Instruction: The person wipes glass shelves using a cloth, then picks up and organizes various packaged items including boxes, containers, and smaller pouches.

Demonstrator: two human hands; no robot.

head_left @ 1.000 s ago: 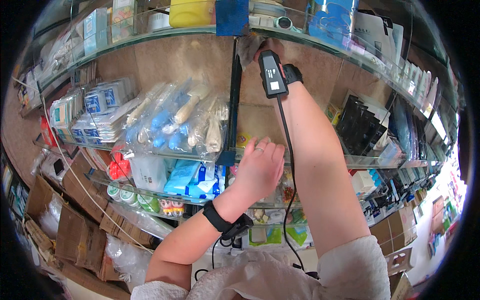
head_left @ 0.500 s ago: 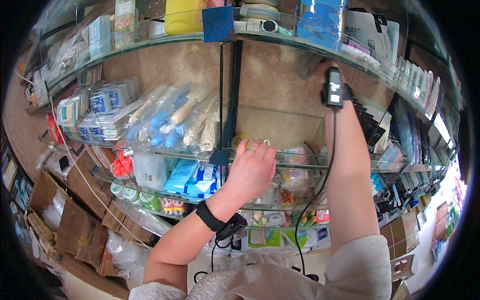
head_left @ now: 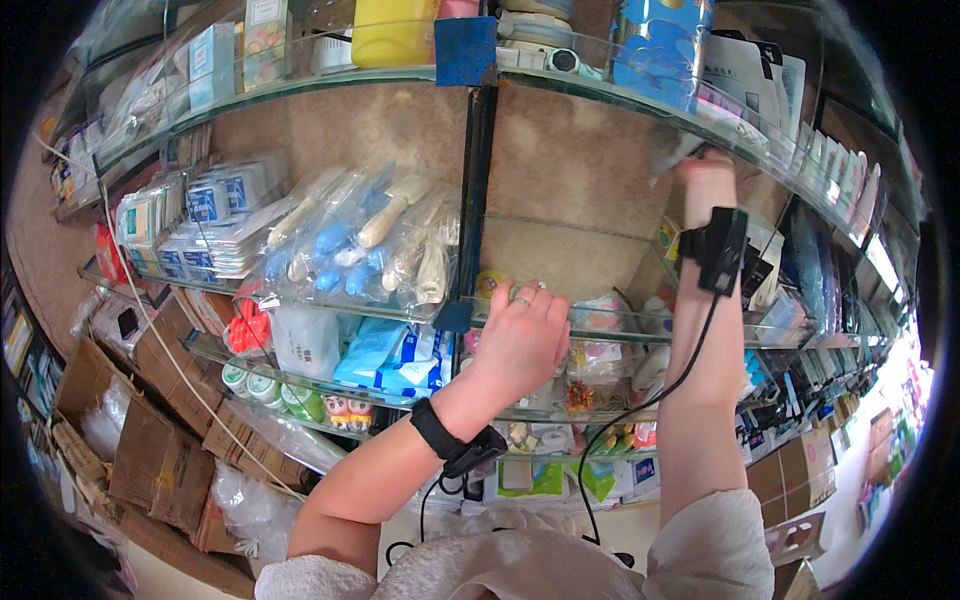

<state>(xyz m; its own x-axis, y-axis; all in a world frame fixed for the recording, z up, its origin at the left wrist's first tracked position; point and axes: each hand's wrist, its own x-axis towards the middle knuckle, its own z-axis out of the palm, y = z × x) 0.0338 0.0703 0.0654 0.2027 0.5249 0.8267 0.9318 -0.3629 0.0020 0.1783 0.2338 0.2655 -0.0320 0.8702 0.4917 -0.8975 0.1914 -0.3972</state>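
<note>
Right hand point(head_left: 708, 168) reaches high with grey cloth point(head_left: 674, 151); left hand point(head_left: 522, 335) curls at shelf point(head_left: 622, 334).

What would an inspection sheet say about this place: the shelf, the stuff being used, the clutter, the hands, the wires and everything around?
Surface: glass shelf, right of a dark upright post.
Job's things: grey cloth at the right hand, blurred.
Clutter: clear bags of blue and cream items, left of the post.
Hands: left hand at the shelf's front edge; right reaching farther in, grip unclear.
Cables: black cable hanging from the right wrist's device.
Surroundings: cardboard boxes at lower left.
</note>
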